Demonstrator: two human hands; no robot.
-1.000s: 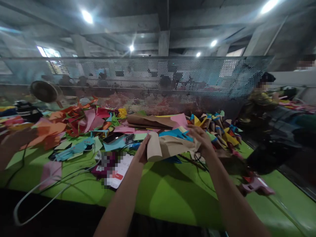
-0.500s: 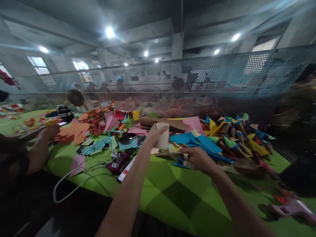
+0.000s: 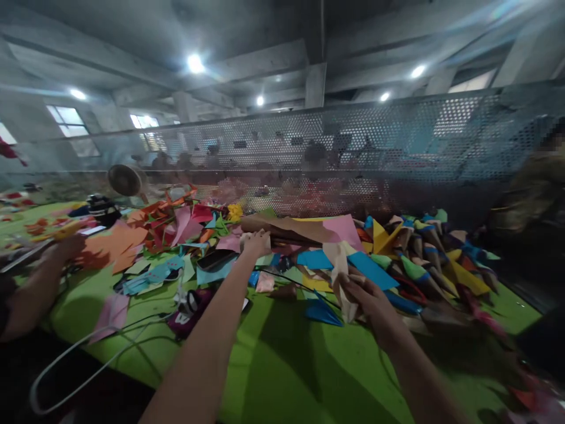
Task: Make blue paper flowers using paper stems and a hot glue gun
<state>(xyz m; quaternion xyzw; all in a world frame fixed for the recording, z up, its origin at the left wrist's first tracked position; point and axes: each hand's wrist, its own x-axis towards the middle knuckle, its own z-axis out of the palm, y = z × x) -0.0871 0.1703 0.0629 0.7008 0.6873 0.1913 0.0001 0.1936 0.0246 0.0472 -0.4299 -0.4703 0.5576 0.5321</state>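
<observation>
My right hand (image 3: pixel 364 294) pinches a long, creased cream piece of sheet material (image 3: pixel 339 265), which stands up from the pile beside blue pieces (image 3: pixel 373 270). My left hand (image 3: pixel 256 242) is farther off, at the front edge of a rolled brown sheet (image 3: pixel 291 227). Its fingers are closed around another cream piece (image 3: pixel 263 259), mostly hidden by the hand. Below and between the hands lie a small pale pink piece (image 3: pixel 265 282), a yellow piece (image 3: pixel 316 284) and a folded blue piece (image 3: pixel 323 311).
Yellow, green and brown cone-like pieces (image 3: pixel 426 247) heap up at the right. Orange and pink sheets (image 3: pixel 117 244), a purple item (image 3: pixel 188 315) and a white cable (image 3: pixel 66 353) lie left on the green table (image 3: pixel 282 365). A co-worker's hand (image 3: pixel 66 250) is at far left; a perforated screen (image 3: pixel 273 153) stands behind.
My left hand has moved slightly left and away, and the upright cream roll it held no longer stands in view. My right hand has lifted a cream piece from among the blue ones.
</observation>
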